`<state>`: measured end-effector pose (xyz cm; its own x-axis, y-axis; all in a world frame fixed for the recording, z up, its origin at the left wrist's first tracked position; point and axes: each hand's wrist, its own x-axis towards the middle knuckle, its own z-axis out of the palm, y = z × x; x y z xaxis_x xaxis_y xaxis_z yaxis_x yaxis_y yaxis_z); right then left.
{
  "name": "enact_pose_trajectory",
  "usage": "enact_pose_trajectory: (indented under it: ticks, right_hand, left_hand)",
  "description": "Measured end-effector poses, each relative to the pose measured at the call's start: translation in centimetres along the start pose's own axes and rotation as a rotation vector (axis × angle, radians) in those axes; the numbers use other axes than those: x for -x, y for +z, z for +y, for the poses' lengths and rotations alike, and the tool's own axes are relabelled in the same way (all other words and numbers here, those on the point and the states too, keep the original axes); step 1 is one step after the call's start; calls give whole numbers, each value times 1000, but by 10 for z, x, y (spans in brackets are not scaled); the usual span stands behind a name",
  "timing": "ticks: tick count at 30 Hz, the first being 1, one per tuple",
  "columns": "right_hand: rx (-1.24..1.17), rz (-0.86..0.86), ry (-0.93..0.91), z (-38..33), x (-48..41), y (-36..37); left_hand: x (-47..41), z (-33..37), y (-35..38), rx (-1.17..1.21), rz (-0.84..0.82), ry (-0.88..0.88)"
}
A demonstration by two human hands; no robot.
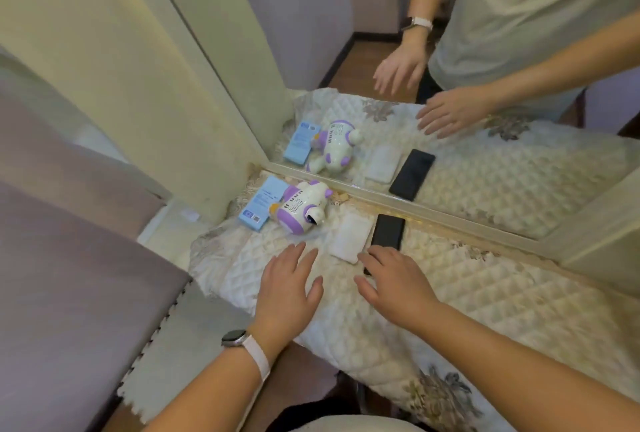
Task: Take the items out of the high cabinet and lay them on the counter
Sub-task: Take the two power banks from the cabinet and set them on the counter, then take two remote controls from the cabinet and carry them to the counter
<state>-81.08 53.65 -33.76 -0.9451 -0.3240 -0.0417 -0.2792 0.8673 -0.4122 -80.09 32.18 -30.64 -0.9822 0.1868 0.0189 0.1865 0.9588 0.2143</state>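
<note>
Left hand (289, 288): centre frame, fingers spread, holding nothing.
Right hand (394, 281): spread flat, fingertips at the phone (388, 231).
Counter (485, 293): box (264, 202), toy (302, 205), white case (349, 237) centre, along mirror (450, 85).

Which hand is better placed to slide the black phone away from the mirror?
Right. The right hand already has its fingers at the near end of the black phone. The left hand lies flat on the quilted cover, with the white slab between it and the phone.
</note>
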Motion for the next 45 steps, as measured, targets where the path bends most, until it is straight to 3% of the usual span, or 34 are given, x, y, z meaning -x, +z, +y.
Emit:
enact_pose_trajectory:
  ticks: [7,15,29,40,45]
  right_hand:
    - [107,47,-330,-65,-13,-26]
    - [189,68,-606,-189,-9,-25]
    - [278,7,-1126,-494,56,86]
    - [200,-43,-1494,-660,117,159]
    - [133,-111,-1676,-715,132,196]
  left_hand:
    - [65,-34,-43,-100,124,-92]
    - [161,-92,-90,-118,297,-272]
    - [437,-275,-140,-193,420,-648]
    - [593,-313,-155,-154,560,-987]
    - [643,-321,-159,-186,540,-1161]
